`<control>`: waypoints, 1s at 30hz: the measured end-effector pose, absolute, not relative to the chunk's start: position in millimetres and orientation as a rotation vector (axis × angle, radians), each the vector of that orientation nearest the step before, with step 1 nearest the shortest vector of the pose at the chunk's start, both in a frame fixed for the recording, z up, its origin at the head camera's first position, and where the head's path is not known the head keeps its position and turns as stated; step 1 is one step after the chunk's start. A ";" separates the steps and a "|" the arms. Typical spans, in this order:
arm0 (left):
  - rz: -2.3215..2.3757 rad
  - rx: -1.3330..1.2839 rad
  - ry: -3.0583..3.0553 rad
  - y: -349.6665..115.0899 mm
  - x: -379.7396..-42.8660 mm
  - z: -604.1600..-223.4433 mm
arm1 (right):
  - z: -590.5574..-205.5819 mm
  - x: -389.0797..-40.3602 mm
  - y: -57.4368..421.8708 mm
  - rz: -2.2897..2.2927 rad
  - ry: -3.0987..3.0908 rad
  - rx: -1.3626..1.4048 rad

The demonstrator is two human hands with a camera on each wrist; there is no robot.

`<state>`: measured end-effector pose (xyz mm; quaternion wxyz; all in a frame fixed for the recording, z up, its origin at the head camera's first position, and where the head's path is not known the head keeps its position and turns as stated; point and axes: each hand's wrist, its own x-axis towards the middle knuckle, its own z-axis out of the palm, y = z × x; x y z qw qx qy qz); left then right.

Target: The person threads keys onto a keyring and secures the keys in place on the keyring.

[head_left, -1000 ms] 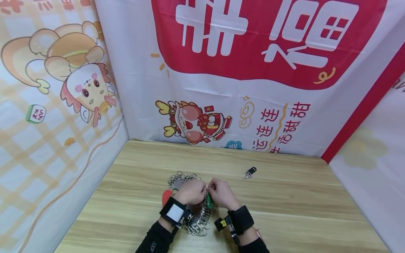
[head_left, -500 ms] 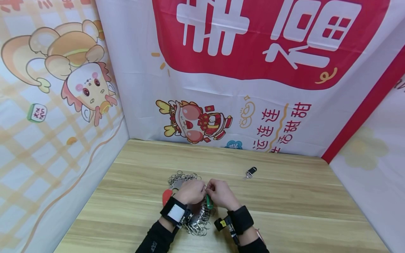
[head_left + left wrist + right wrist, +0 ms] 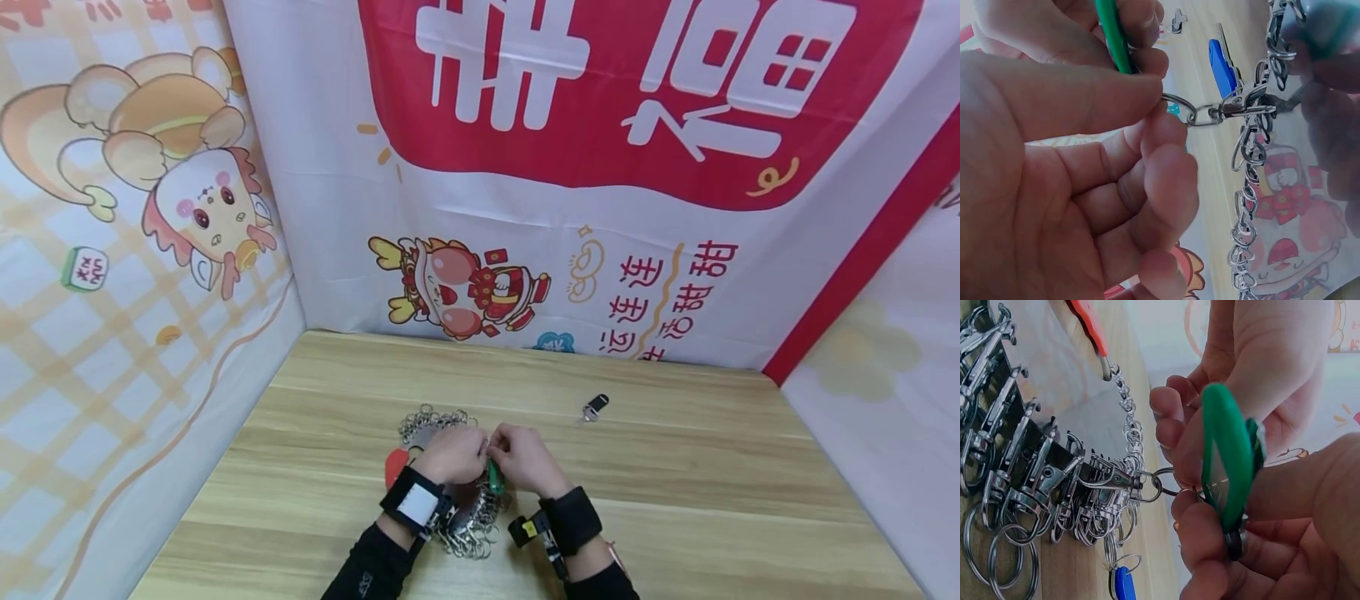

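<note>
My left hand [image 3: 452,456] pinches a split ring [image 3: 1179,100] between thumb and finger. The ring is linked to a swivel clasp [image 3: 1235,111] clipped on the rim of a shiny metal container [image 3: 1297,206]. My right hand [image 3: 523,458] holds a green key tag [image 3: 1229,456], its fingertips meeting the left fingertips at the ring. The tag's joint with the ring is mostly hidden by fingers. Several more clasps with rings [image 3: 1016,531] hang along the container's rim, and a blue key tag [image 3: 1124,584] hangs among them.
A black key tag with a ring [image 3: 595,407] lies on the wooden table [image 3: 712,467] to the far right. A red piece [image 3: 395,467] shows left of the container, partly behind my left hand. Printed cloth walls [image 3: 465,208] stand around the table.
Both hands stay in nearly the same place at the green key tag. The right hand and tag have shifted very slightly left.
</note>
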<state>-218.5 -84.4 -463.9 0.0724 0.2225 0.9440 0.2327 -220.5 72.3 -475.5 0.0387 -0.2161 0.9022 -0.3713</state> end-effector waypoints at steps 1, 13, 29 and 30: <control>0.709 0.669 2.834 -83.6 -218.6 -464.5 | -475.2 -220.8 73.6 -1.141 2.757 -0.673; 0.690 0.648 2.790 -74.4 -222.8 -463.4 | -465.7 -228.1 114.8 -1.009 2.740 -0.648; 0.827 0.626 2.676 -67.2 -232.7 -468.6 | -479.8 -231.1 105.8 -1.272 2.545 -0.627; 0.832 0.610 2.661 -68.3 -232.4 -468.7 | -479.2 -230.8 105.5 -1.307 2.510 -0.615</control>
